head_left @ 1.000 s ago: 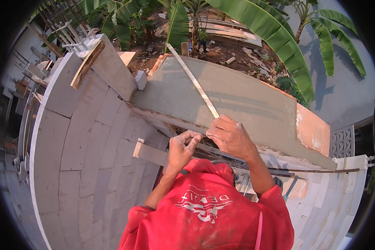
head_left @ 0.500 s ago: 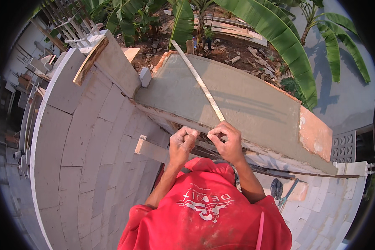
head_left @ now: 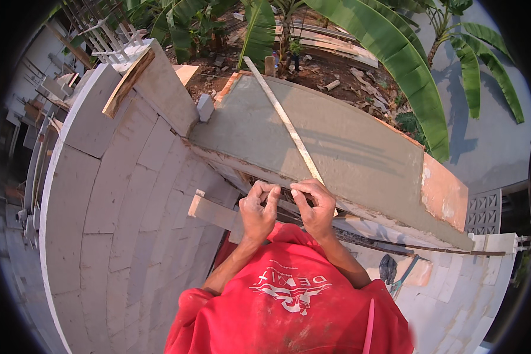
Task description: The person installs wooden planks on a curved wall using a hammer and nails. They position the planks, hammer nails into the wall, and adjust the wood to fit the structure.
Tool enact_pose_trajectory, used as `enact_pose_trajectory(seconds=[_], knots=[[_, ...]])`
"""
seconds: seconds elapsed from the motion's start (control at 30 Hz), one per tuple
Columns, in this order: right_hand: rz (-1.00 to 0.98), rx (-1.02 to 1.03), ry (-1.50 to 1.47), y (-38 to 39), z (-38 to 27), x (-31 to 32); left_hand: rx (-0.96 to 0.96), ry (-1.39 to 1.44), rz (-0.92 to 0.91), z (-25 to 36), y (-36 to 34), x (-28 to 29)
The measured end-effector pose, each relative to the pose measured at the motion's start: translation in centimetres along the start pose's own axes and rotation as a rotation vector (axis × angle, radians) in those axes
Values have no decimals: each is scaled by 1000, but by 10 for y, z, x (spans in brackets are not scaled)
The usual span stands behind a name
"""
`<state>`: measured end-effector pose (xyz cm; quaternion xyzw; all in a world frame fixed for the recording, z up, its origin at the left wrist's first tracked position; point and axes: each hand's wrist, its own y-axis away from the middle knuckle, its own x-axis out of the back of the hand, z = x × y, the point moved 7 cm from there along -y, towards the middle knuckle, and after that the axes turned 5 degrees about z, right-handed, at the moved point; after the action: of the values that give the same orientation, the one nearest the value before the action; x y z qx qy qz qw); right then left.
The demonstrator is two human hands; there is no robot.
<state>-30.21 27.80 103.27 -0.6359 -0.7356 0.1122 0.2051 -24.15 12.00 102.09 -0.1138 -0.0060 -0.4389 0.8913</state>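
Observation:
Both my hands are raised over the red shirt front, side by side with a small gap. My left hand (head_left: 259, 212) is closed in a pinch; whatever is between its fingertips is too small to make out. My right hand (head_left: 314, 209) is pinched likewise, its contents unclear. Just beyond it a long pale straight batten (head_left: 280, 112) lies diagonally across a slab of smooth grey mortar (head_left: 360, 171), its lower end partly hidden by the hand. Below the slab's edge, a short pale board (head_left: 212, 215) juts out to the left of my hands.
Light block walls (head_left: 106, 212) stand left and lower right (head_left: 466, 283), with rebar (head_left: 109, 41) and a wood strip (head_left: 128, 82) at upper left. A blue-handled tool (head_left: 407, 271) lies right. Banana plants (head_left: 395, 65), planks, rubble and a grey wall (head_left: 484, 159) are beyond.
My right hand has shifted down from beside the batten toward the middle, exposing more of the batten's lower end. My left hand stays pinched in about the same place.

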Motion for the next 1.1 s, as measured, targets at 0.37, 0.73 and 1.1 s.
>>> enact_pose_trajectory(seconds=[0.37,0.73,1.1], knots=[[-149,679,373,-13,-50,-19,-6,-113,4,-11,-2,4],[-383,563,220,-9,-22,-46,99,25,-67,-30,6,21],[-406,-581,-308,0,48,-57,-106,-87,-75,-37,19,29]])
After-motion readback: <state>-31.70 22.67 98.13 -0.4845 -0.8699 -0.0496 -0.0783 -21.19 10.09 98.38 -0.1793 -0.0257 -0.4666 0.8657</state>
